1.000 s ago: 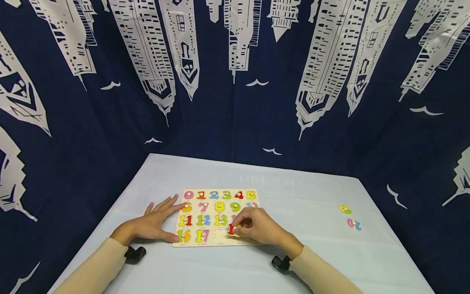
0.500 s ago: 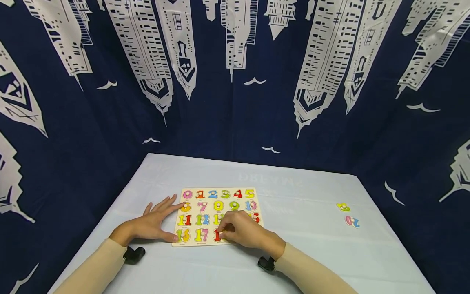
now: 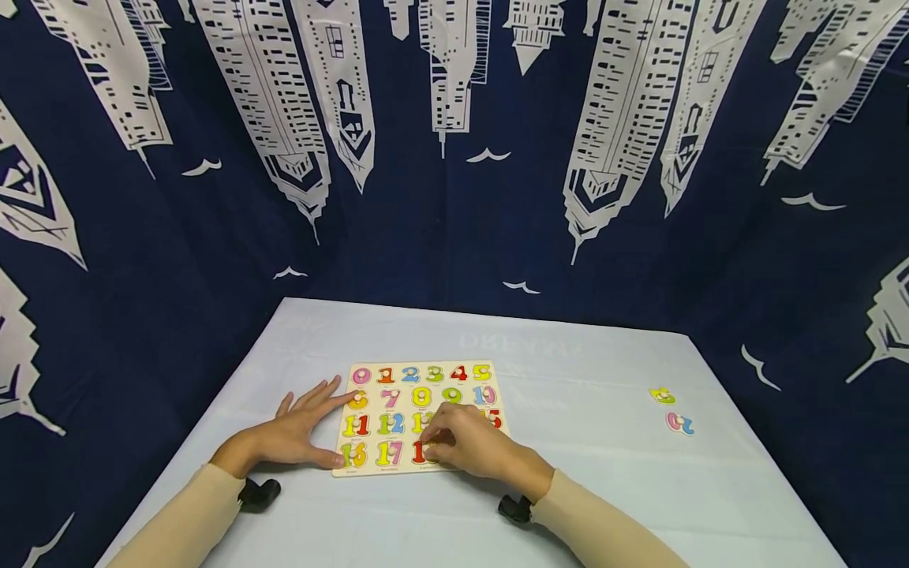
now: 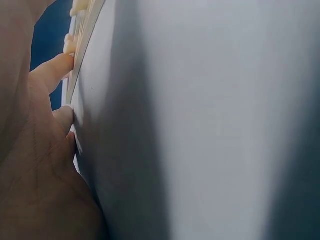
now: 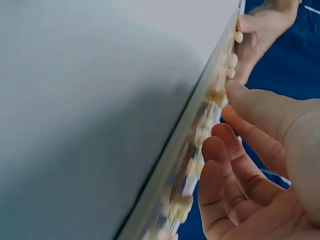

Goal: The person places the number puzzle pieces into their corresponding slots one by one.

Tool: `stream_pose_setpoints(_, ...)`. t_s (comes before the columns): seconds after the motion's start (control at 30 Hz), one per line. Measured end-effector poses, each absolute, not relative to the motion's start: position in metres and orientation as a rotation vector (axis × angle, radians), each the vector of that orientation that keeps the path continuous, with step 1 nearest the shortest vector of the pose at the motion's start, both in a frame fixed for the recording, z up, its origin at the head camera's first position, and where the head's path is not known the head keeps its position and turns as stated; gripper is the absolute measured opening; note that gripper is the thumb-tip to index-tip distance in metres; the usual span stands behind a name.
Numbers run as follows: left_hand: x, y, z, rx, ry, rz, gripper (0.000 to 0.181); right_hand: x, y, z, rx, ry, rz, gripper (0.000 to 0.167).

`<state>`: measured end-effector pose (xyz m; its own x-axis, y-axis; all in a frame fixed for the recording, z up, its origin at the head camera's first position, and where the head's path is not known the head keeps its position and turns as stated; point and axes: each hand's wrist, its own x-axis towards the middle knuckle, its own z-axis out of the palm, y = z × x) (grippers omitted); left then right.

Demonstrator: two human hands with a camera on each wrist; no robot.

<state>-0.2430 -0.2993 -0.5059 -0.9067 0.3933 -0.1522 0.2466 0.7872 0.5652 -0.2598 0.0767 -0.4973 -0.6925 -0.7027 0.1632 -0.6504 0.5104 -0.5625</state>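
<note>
A wooden number puzzle board [image 3: 405, 472] lies on the white table, with rows of coloured knobbed number pieces in it. My left hand [image 3: 298, 434] is spread at the board's left edge, the index fingertip near the 6 and the thumb by the 16. In the bottom row, just right of the 17, my right hand [image 3: 472, 442] pinches a number puzzle piece with a red 1 [image 3: 417, 452]. Its other digit is hidden behind the fingers. In the right wrist view the thumb and index finger [image 5: 252, 135] meet low over the board's knobs.
Two loose number pieces lie on the right of the table: a yellow-green one [image 3: 662, 395] and a pink and blue one [image 3: 679, 424]. A dark blue cloth [image 3: 454, 229] with white building prints hangs behind the table [image 3: 582, 489].
My right hand has moved left along the bottom row with the red piece, onto the bare slot beside the 17. Over the last half second it barely shifts. The left hand stays put.
</note>
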Motion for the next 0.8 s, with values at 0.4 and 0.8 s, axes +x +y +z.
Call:
stream_pose_setpoints(0.4,-0.241,-0.3,-0.506,0.49,2.722,0.816,0.121,-0.272,0.165,-0.489,-0.979,2.838,-1.145,0.019)
stream_pose_setpoints(0.8,-0.242,-0.298,-0.505,0.499,2.72,0.815,0.121,-0.303,0.325,-0.497,-0.617,3.159,-1.041,0.034)
